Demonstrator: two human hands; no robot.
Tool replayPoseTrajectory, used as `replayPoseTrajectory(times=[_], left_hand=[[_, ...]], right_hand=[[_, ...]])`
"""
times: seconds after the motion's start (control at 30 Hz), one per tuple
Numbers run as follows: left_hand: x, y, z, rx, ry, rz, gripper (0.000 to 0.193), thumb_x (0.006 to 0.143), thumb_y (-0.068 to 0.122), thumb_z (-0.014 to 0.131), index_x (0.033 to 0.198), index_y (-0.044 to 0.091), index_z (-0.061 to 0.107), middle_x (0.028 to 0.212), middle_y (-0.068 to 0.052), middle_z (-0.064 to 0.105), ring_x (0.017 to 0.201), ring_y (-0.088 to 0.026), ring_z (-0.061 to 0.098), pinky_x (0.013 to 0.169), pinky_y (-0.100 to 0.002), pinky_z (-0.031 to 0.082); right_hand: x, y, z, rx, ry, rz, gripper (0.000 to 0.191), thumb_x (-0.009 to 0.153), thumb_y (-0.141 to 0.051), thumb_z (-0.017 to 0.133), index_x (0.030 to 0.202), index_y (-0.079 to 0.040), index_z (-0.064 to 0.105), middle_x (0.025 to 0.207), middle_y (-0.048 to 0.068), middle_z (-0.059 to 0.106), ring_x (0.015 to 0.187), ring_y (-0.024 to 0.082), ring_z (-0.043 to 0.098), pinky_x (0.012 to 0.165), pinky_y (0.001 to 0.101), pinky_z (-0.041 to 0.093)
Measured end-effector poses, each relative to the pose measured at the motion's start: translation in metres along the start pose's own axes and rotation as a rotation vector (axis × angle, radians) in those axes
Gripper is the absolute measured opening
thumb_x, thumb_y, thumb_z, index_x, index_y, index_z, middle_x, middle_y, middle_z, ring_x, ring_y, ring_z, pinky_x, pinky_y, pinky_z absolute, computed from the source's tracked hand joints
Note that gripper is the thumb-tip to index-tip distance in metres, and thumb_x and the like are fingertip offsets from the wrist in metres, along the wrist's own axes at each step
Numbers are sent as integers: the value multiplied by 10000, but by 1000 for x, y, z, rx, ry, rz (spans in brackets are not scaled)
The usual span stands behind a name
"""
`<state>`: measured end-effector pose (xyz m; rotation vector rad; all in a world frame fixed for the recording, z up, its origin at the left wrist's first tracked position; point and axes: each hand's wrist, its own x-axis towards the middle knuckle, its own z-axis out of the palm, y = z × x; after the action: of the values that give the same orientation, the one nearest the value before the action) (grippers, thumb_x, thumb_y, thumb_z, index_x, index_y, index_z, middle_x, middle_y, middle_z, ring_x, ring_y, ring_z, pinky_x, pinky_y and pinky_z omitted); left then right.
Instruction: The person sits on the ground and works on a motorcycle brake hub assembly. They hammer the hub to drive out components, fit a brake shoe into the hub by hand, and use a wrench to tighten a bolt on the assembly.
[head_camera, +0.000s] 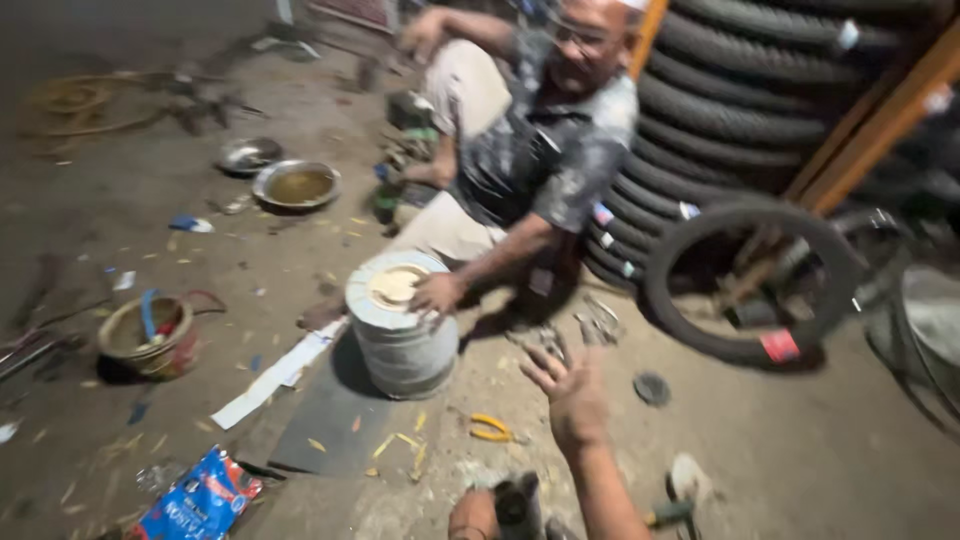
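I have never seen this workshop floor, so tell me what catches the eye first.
A stack of black tyres fills the upper right, with a loose tyre leaning in front of it. In the middle, a seated person rests a hand on a grey ribbed drum. The wearer's right hand reaches out, open and empty, above yellow-handled pliers on the floor.
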<state>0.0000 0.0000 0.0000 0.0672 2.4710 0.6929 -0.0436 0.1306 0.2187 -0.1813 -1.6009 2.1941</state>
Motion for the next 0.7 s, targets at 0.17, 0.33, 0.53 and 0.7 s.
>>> replayPoseTrajectory(times=[0.17,0.33,0.53,0.7], left_hand=[[-8,-24,10,70,98,120,243,964,182,522,1044,102,736,1143,-214,706,1078,-387,693,922,-496,563],[-6,-38,25,239,132,148,226,936,141,544,1037,106,744,1127,-187,718,1055,-360,704,882,-487,582],[8,-31,3,294,240,31,250,937,178,565,1058,151,782,1139,-122,721,1065,-323,701,850,-475,587],[17,10,-35,204,838,181,128,865,201,618,941,159,713,970,-103,713,892,-326,712,721,-464,572]], right_hand=[[-53,34,-28,-82,-102,19,960,803,-232,830,1567,-132,257,1536,141,439,1210,362,612,876,488,563],[-75,27,-75,-1348,-496,150,526,783,-527,820,1052,-80,761,1029,164,784,963,336,751,850,426,588],[-55,46,-115,-1855,-468,205,449,812,-513,726,967,-93,767,958,230,739,916,424,706,792,527,559],[-39,88,-123,-1677,83,-247,351,902,-419,685,894,-70,724,847,226,718,782,448,695,678,569,532]])
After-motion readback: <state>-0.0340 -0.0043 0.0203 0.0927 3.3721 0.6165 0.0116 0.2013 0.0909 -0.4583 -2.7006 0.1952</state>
